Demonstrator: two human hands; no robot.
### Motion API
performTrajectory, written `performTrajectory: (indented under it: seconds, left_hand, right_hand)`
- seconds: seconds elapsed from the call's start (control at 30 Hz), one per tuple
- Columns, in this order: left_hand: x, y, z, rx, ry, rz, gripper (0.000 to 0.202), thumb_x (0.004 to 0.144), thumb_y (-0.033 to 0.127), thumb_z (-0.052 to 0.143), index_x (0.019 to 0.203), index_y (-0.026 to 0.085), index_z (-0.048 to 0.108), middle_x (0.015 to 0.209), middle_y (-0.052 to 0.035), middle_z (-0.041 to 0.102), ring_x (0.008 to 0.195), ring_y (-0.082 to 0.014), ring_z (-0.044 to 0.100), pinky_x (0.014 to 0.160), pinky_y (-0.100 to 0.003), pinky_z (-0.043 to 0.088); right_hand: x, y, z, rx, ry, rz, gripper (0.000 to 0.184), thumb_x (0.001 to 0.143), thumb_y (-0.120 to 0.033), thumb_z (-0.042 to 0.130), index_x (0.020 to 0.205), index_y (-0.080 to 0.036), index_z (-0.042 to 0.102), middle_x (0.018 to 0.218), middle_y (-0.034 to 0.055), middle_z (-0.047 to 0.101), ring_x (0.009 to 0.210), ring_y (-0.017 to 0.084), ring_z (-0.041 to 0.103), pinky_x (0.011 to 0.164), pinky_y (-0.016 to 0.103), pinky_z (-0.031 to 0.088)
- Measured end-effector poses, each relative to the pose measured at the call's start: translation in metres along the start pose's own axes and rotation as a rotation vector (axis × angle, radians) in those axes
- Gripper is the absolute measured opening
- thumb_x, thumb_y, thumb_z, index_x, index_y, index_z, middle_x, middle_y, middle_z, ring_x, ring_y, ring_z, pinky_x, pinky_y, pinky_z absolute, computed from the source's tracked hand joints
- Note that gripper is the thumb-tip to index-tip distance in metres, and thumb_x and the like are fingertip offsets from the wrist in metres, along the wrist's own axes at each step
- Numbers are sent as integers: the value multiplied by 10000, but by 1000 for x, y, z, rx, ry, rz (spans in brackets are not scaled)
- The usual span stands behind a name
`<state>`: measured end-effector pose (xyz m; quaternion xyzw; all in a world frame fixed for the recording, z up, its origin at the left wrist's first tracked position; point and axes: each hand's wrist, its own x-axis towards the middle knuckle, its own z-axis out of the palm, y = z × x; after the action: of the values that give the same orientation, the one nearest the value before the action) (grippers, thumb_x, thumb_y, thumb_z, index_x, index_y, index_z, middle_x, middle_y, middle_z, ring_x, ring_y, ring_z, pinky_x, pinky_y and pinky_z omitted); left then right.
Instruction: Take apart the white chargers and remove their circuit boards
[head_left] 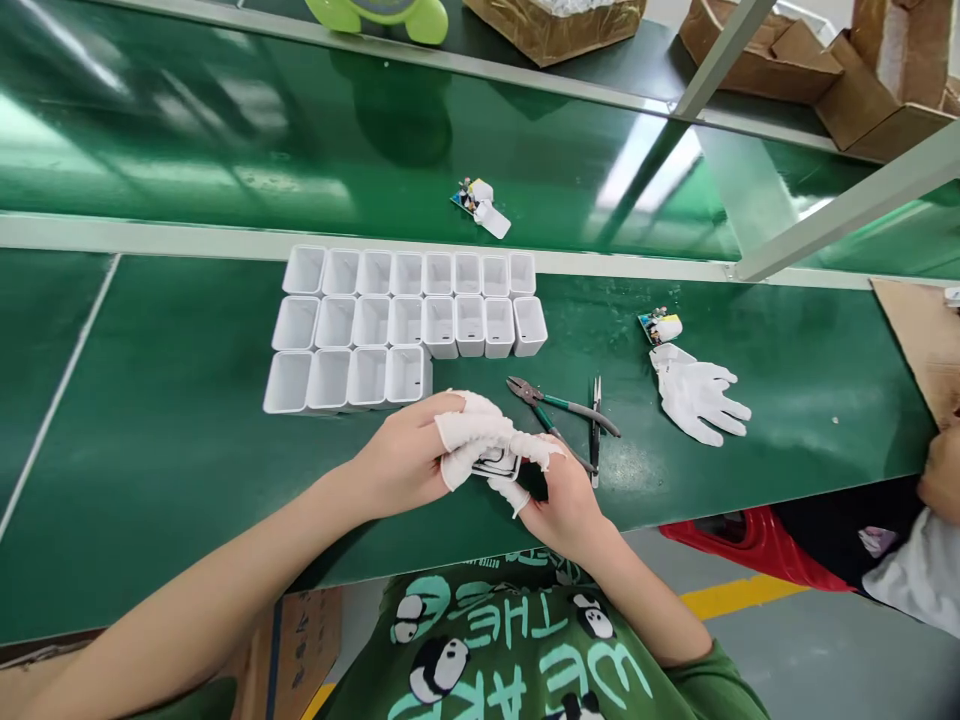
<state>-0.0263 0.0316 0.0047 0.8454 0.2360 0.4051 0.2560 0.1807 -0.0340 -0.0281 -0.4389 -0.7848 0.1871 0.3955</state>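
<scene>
My left hand, its fingers in white finger covers, is closed around a small white plastic housing. From the other side my right hand, with covered fingertips too, grips the same housing. Its rectangular open end faces me, and the fingers hide most of it. Beyond my hands stand rows of white open-topped plastic cases. Just right of my hands lie green-handled cutting pliers, with tweezers beside them.
A white glove and a small circuit board lie to the right. Another board sits behind the cases. Cardboard boxes stand on the shelf above. At the far right another person's hand shows near a cardboard sheet.
</scene>
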Motion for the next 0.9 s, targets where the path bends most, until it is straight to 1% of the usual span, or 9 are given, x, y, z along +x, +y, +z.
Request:
performTrajectory:
  seconds: [0.13, 0.27, 0.37, 0.47, 0.57, 0.63, 0.7, 0.8, 0.9]
  left_hand:
    - [5, -2, 2, 69, 84, -91, 199, 942, 65, 544, 1028, 191, 672, 934, -77, 754, 908, -185, 736, 787, -274, 602]
    - [2, -5, 8, -118, 130, -280, 158, 959, 109, 539, 993, 196, 666, 913, -53, 742, 771, -164, 689, 705, -291, 574]
    - [-2, -9, 12, -261, 164, -332, 176, 951, 136, 564, 1084, 201, 660, 885, -54, 723, 696, -164, 663, 624, -297, 553]
    - [-2, -10, 11, -293, 171, -304, 206, 935, 105, 575, 1082, 216, 669, 920, -59, 720, 715, -158, 678, 631, -288, 558]
    - [0, -8, 8, -261, 302, -266, 226, 902, 63, 612, 1044, 219, 691, 1046, -80, 732, 843, -174, 719, 650, -262, 562]
    - [-1, -7, 6, -273, 398, -250, 251, 886, 43, 634, 1044, 224, 707, 1083, -77, 736, 907, -181, 723, 622, -234, 547]
    - [-3, -8, 5, -310, 448, -232, 275, 883, 36, 649, 1060, 234, 721, 1056, -59, 745, 823, -150, 700, 589, -220, 533]
    - [-8, -10, 6, -314, 454, -257, 250, 894, 86, 674, 1071, 250, 739, 1010, -38, 750, 649, -109, 617, 591, -246, 547]
    - [-11, -10, 8, -258, 375, -358, 197, 927, 162, 654, 1071, 262, 744, 982, -43, 744, 663, -136, 632, 591, -276, 555]
  right_hand:
    - [-1, 5, -5, -27, -76, -102, 227, 992, -191, 597, 1215, -194, 555, 1148, 158, 701, 1065, 276, 678, 870, 439, 611]
    - [-3, 12, -11, -117, -192, -176, 66, 1011, -228, 575, 1024, -177, 615, 1219, 218, 663, 1069, 281, 674, 844, 419, 614]
    - [-1, 15, -11, -126, -159, -202, 113, 1014, -223, 557, 920, -185, 608, 1143, 198, 677, 975, 249, 674, 783, 363, 610]
    - [-2, 15, -7, -125, -93, -204, 135, 1007, -224, 564, 882, -198, 607, 1018, 154, 684, 843, 215, 652, 705, 312, 585]
    - [-8, 15, -1, -180, -120, -190, 150, 989, -250, 597, 847, -209, 620, 883, 105, 653, 738, 196, 603, 676, 300, 556]
    - [-11, 15, 2, -239, -187, -195, 105, 953, -204, 615, 850, -214, 636, 810, 69, 609, 691, 188, 565, 642, 286, 525]
    - [-13, 14, 4, -286, -219, -217, 88, 893, -130, 623, 872, -210, 652, 763, 45, 565, 663, 185, 533, 605, 276, 490]
    - [-13, 10, 4, -302, -195, -206, 53, 879, -147, 639, 876, -195, 662, 774, 52, 558, 677, 189, 532, 617, 283, 495]
    - [-13, 6, 6, -276, -152, -129, 137, 943, -300, 664, 873, -184, 654, 903, 106, 615, 783, 203, 592, 706, 298, 549]
